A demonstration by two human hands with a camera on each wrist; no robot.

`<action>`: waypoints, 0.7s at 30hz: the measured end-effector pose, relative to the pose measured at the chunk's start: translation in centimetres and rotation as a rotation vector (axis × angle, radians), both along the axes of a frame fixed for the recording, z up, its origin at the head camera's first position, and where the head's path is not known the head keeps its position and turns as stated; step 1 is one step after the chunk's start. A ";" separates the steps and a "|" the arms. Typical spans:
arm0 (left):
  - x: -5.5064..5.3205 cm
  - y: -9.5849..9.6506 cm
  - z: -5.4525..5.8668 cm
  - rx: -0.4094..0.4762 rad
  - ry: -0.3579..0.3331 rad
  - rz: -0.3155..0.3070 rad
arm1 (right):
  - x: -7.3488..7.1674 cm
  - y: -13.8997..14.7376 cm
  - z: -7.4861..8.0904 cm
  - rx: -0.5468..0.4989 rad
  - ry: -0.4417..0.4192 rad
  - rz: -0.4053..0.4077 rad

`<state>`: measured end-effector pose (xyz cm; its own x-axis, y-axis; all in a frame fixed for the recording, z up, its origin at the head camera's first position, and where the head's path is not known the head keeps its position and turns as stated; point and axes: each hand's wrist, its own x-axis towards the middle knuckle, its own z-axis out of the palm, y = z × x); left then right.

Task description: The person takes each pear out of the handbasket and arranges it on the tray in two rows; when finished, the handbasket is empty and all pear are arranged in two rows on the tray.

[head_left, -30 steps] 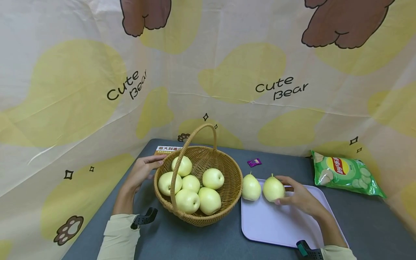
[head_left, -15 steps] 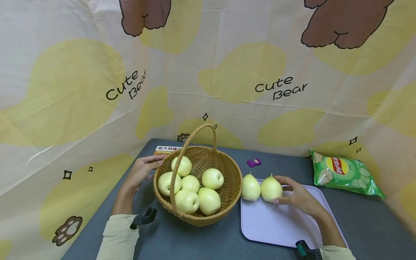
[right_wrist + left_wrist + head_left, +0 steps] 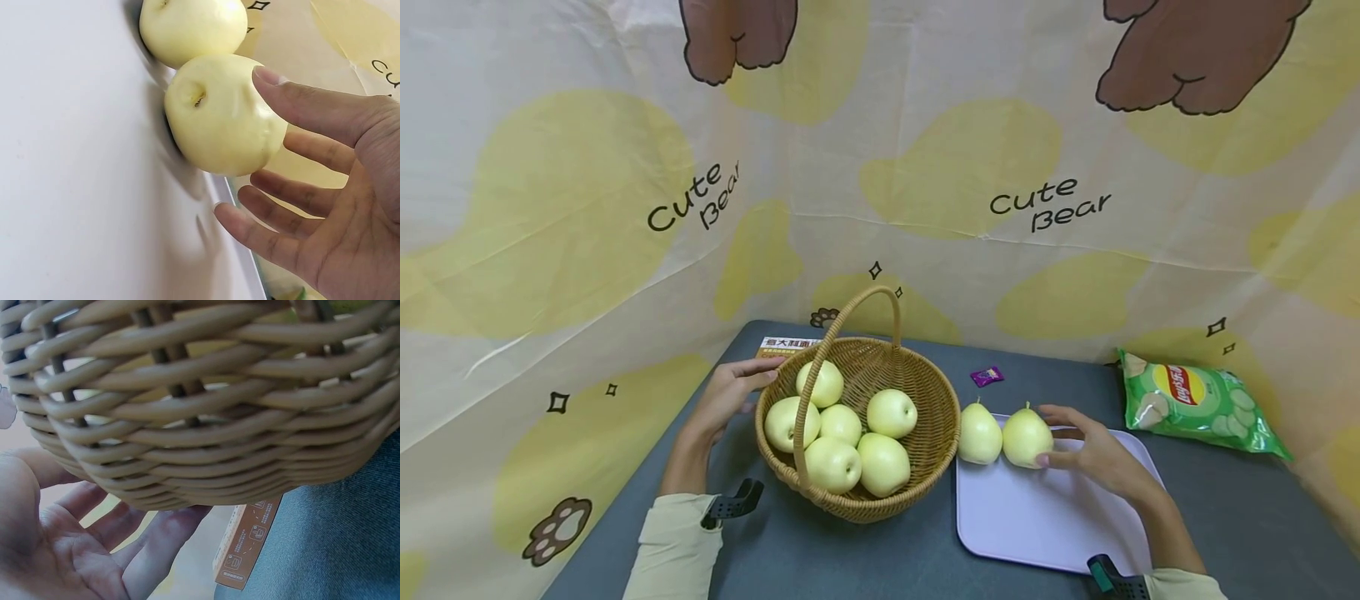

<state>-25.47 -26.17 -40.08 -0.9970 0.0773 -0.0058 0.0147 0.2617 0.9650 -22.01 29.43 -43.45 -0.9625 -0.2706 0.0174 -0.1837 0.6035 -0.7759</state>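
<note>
1. Right hand (image 3: 1101, 457): I have eased my fingers apart, thumb perhaps brushing the right pear (image 3: 1025, 437).
2. That pear, near the tray (image 3: 1045, 529)'s eleven o'clock, now sits closer to the left pear (image 3: 979, 435) at its nine; I judge it set down.

Soft, even light fills the head view, leaving faint shadows on the worktop (image 3: 850, 558) and small glints on the chip bag (image 3: 1202, 406). The left wrist view is dimmer, its basket (image 3: 187, 447) greyish. At the right wrist, the tray (image 3: 69, 150) looks washed out, the nearer pear (image 3: 219, 128) softly highlighted.
</note>
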 end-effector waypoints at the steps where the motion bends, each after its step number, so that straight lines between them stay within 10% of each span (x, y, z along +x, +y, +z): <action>1: 0.0 0.0 0.0 0.001 -0.001 -0.001 | 0.0 0.0 0.0 -0.001 0.003 -0.003; 21: 0.0 -0.1 0.0 -0.026 0.001 0.003 | 0.6 1.1 1.0 0.010 0.008 -0.037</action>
<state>-25.45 -26.26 -40.08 -0.9972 0.0746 -0.0071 0.0146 0.2867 0.9579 -21.44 30.49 -42.44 -0.9716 -0.2355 0.0226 -0.1676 0.6180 -0.7681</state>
